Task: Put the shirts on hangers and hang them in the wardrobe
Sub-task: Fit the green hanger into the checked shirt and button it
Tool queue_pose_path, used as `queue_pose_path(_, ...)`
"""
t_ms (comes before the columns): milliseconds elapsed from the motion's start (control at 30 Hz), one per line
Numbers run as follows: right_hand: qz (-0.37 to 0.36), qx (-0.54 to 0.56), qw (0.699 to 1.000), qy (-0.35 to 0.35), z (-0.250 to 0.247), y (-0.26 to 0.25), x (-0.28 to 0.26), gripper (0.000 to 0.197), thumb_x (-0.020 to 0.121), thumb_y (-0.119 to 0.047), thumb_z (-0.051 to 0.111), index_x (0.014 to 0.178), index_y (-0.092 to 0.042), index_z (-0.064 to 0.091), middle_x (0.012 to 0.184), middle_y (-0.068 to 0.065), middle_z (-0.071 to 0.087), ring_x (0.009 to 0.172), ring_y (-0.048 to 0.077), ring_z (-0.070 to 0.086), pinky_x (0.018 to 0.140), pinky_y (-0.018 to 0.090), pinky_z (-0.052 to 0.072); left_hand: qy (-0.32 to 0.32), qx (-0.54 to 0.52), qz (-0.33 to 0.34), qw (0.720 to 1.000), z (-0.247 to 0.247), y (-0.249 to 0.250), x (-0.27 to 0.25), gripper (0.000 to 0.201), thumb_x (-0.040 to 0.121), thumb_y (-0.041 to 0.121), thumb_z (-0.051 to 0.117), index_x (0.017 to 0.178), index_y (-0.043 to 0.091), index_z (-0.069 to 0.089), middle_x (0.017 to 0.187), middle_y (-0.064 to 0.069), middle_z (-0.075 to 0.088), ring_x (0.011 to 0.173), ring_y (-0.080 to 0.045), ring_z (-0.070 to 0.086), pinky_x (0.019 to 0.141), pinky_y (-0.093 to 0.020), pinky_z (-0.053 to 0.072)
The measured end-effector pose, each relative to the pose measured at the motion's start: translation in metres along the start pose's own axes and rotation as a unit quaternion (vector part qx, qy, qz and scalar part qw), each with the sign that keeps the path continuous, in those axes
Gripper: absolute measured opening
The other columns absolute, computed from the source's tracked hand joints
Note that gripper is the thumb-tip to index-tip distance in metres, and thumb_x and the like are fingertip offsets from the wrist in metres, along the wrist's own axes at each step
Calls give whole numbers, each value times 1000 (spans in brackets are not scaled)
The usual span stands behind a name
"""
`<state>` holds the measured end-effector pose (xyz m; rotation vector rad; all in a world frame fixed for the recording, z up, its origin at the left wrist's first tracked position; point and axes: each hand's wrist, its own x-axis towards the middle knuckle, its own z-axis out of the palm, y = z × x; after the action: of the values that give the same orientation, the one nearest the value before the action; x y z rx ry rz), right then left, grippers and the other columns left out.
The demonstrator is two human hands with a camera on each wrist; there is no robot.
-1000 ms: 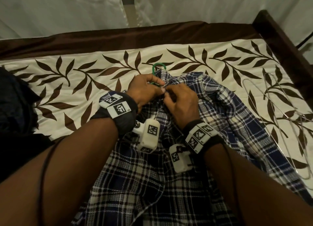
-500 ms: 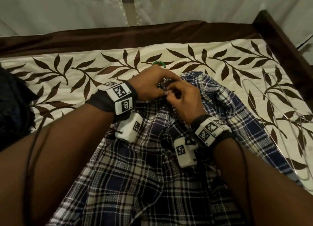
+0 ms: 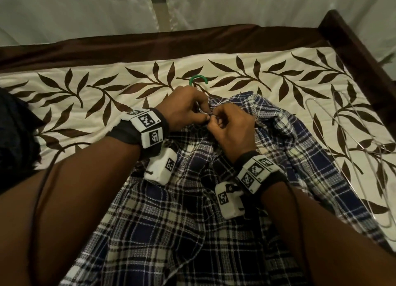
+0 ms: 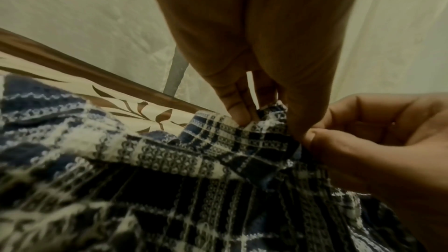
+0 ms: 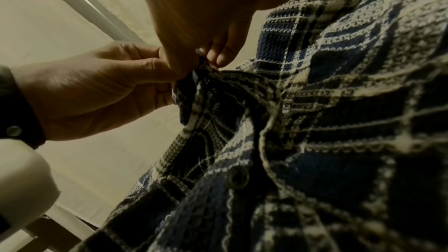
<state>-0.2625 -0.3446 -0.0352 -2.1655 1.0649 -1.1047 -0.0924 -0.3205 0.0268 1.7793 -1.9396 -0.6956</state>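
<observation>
On the leaf-patterned cream bedspread (image 3: 90, 105), two hands are working at the collar of one plaid shirt.

The blue, black and cream plaid woven shirt (image 3: 171, 232) is lying spread on the bed, its long axis running from the person toward the far edge, collar farthest away. The green plastic hanger hook (image 3: 198, 79) is poking out just beyond the collar, so the shirt appears already on it. The left hand (image 3: 184, 110) and right hand (image 3: 231, 131) are meeting at the neck opening, equally near, each grip pinching a fold of collar fabric, fingertips touching; probably fastening the top button. Several thin wire hangers (image 3: 351, 157) are lying to the right; their exact count is unclear.
</observation>
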Motion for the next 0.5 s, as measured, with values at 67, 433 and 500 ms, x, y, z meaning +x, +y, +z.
queue_pose_path(67, 38, 10, 999, -16, 0, -3, 1, 9, 82, -12, 72, 86, -8, 65, 73, 1, 64, 62, 15, 59, 59, 27, 51, 22, -9, 8, 1000, 4, -1, -2, 5, 83, 12, 76, 86, 11, 73, 84, 2, 68, 74, -12, 60, 66, -33, 52)
queue_pose_path(433, 262, 209, 942, -9, 2, -16, 6, 14, 79, -5, 77, 86, -13, 67, 83, 3, 72, 73, 12, 71, 66, 27, 60, 80, 66, 75, 992, 14, -7, -14, 19, 84, 9, 73, 101, 15, 69, 98, 6, 60, 86, -12, 58, 75, -24, 49)
queue_pose_path(500, 296, 274, 915, -28, 0, -16, 6, 15, 81, -2, 76, 93, -9, 68, 88, 8, 73, 80, 19, 73, 72, 32, 61, 87, 101, 97, 986, 16, -8, -15, 16, 84, 10, 70, 100, 14, 68, 98, 6, 58, 86, -11, 55, 75, -24, 46)
